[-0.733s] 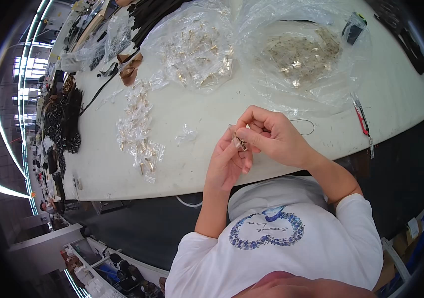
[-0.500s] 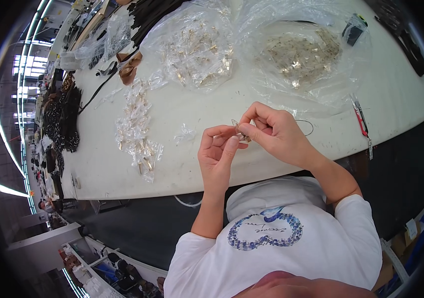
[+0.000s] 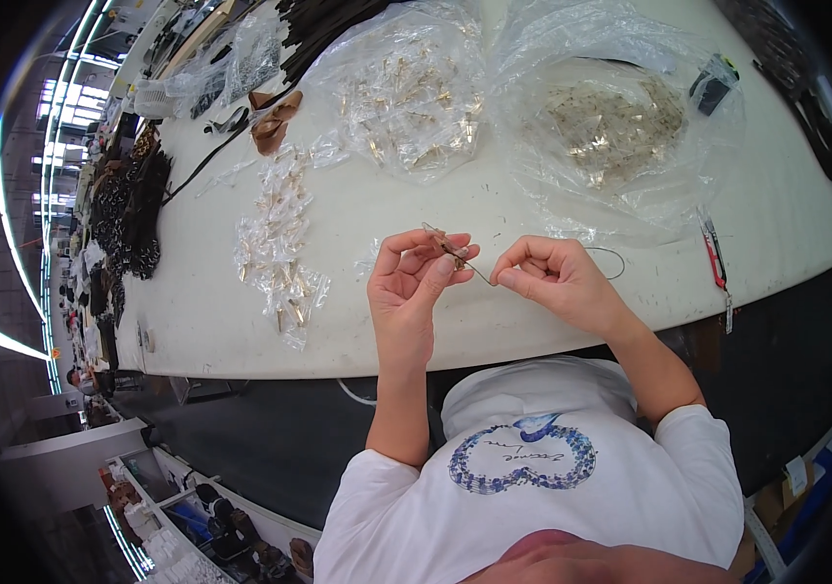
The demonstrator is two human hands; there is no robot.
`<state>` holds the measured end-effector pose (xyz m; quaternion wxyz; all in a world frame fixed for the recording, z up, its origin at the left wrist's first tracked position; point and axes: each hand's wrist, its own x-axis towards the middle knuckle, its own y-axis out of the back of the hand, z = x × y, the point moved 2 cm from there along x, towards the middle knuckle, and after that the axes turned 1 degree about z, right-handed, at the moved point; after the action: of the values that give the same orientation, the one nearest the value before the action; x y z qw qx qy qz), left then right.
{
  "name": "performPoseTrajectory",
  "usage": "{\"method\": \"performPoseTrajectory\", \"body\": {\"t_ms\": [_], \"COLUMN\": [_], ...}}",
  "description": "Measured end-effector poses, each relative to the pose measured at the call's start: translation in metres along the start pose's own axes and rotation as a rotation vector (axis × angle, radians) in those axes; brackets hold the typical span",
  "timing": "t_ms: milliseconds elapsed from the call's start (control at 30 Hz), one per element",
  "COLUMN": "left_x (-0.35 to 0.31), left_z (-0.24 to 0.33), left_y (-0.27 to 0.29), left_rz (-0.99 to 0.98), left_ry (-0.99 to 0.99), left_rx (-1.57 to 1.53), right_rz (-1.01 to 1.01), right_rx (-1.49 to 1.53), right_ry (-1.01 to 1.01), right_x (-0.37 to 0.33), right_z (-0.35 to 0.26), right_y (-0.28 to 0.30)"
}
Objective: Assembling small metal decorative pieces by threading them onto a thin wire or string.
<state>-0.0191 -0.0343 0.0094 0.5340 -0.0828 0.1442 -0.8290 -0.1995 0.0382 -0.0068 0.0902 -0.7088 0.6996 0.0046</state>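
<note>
My left hand (image 3: 408, 287) pinches a small metallic piece (image 3: 457, 257) between thumb and fingers, above the table's near edge. A thin dark cord (image 3: 480, 275) runs from that piece to my right hand (image 3: 564, 279), whose thumb and forefinger grip it. The two hands are a short way apart, the cord stretched between them. The piece's exact kind is too small to make out. Behind my right wrist, a thin dark loop (image 3: 620, 261) lies on the table. Partly hidden by my left hand is a small clear packet (image 3: 366, 261).
Small clear packets with gold-coloured pieces (image 3: 277, 229) lie left on the white table (image 3: 523, 341). Farther back are two big clear plastic bags of small metal parts, one left (image 3: 406, 107) and one right (image 3: 615, 127). A red utility knife (image 3: 714, 251) rests at right; brown scraps (image 3: 273, 124) lie back left.
My hands were together at the small piece. Now my right hand has drawn away to the right with the cord, and my left has shifted slightly left with the piece.
</note>
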Motion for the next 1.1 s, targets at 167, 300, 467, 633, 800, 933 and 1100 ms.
{"method": "performPoseTrajectory", "body": {"t_ms": [167, 300, 467, 633, 800, 933, 1100], "left_x": [0.003, 0.001, 0.003, 0.002, -0.006, -0.015, -0.026], "left_z": [0.0, 0.003, 0.007, 0.0, -0.012, -0.018, -0.021], "left_y": [-0.006, -0.007, -0.005, -0.003, -0.004, -0.008, -0.005], "left_rz": [-0.025, -0.015, 0.085, 0.075, 0.014, -0.038, 0.01], "left_ry": [-0.043, -0.119, -0.141, -0.137, -0.11, -0.093, -0.13], "left_rx": [0.042, 0.093, 0.153, 0.17, 0.212, 0.218, 0.241], "right_rz": [0.104, 0.021, 0.131, 0.124, 0.109, 0.062, 0.035], "right_rx": [0.111, 0.026, -0.01, -0.427, -0.519, -0.521, -0.477], "right_ry": [0.037, 0.005, 0.104, 0.351, 0.49, 0.456, 0.408], "right_x": [0.0, 0.005, -0.003, -0.021, -0.032, -0.04, -0.045], "right_z": [-0.002, 0.005, 0.003, -0.017, -0.01, -0.003, -0.013], "right_y": [-0.007, -0.013, -0.016, -0.025, -0.039, -0.041, -0.04]}}
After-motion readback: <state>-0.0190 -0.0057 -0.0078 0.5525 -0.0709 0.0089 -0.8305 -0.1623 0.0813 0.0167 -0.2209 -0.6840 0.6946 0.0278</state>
